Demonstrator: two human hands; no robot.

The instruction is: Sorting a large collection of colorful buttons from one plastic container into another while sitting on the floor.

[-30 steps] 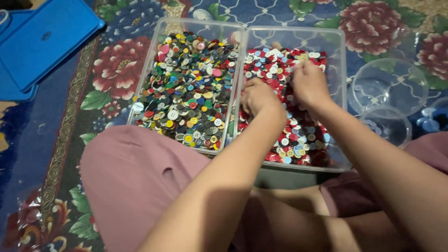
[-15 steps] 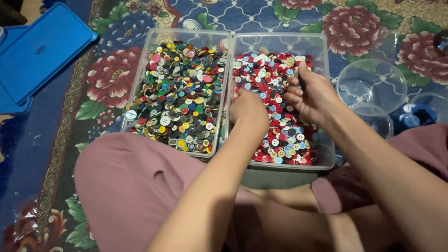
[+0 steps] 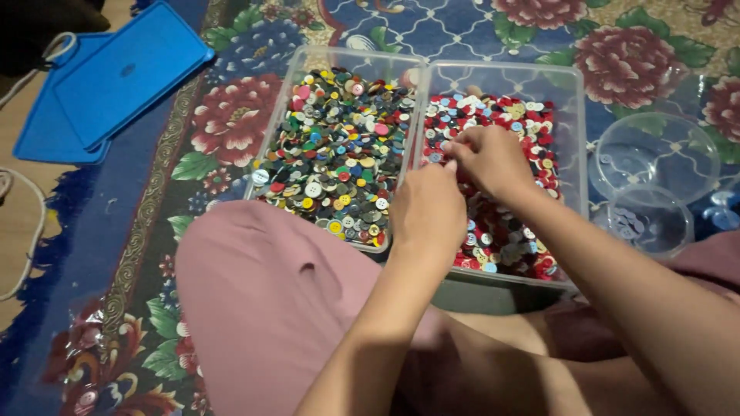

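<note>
Two clear plastic bins stand side by side on a flowered carpet. The left bin [image 3: 271,131] holds several mixed-colour buttons [image 3: 339,146]. The right bin [image 3: 574,115] holds mostly red, white and blue buttons [image 3: 509,115]. My left hand [image 3: 428,212] rests knuckles-up over the near left part of the right bin, its fingers curled down into the buttons. My right hand [image 3: 486,158] lies just beyond it over the middle of that bin, fingertips pinched among the buttons at its left side. Whether either hand holds a button is hidden.
Two round clear bowls sit right of the bins, a larger one [image 3: 655,150] and a smaller one [image 3: 646,219] with a few buttons. Blue lids [image 3: 123,77] lie at the far left. A white cord [image 3: 31,223] runs along the bare floor. My pink-clad knee [image 3: 270,300] is below the bins.
Both hands have moved left across the right bin. The right hand has shifted from the bin's far right toward its left side, close to the left hand. The view tilted slightly.
</note>
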